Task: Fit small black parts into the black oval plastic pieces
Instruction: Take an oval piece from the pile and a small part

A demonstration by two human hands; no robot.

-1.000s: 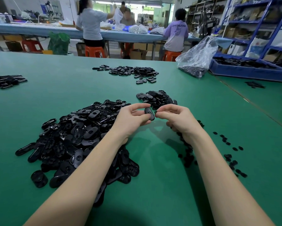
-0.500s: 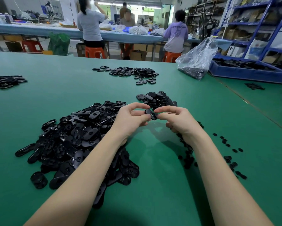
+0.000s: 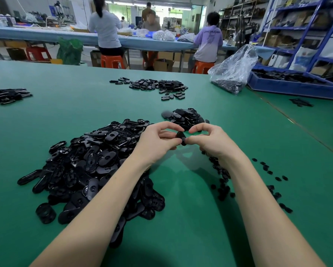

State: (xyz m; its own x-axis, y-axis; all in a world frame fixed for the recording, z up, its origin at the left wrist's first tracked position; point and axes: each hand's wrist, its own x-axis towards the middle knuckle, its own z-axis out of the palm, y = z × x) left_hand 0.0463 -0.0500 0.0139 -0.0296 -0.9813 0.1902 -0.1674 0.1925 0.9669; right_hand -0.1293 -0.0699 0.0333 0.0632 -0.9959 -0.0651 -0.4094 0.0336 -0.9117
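A black oval plastic piece (image 3: 181, 138) is held above the green table (image 3: 181, 218) between both hands. My left hand (image 3: 158, 143) pinches its left side with thumb and curled fingers. My right hand (image 3: 211, 139) pinches its right end with thumb and forefinger; any small part under those fingertips is hidden. A large heap of black oval pieces (image 3: 92, 162) lies left of my left forearm. Small black parts (image 3: 222, 187) lie scattered under and right of my right forearm. A smaller pile of oval pieces (image 3: 184, 116) sits just beyond my hands.
More piles of oval pieces lie at the far middle (image 3: 158, 86) and far left (image 3: 5, 95). A clear plastic bag (image 3: 233, 70) and a blue bin (image 3: 292, 84) of black parts stand at the far right. Three people sit at a blue bench behind.
My hands have drawn closer together on the oval piece. My right fingertips now close on its right end, and the piece has tilted slightly.
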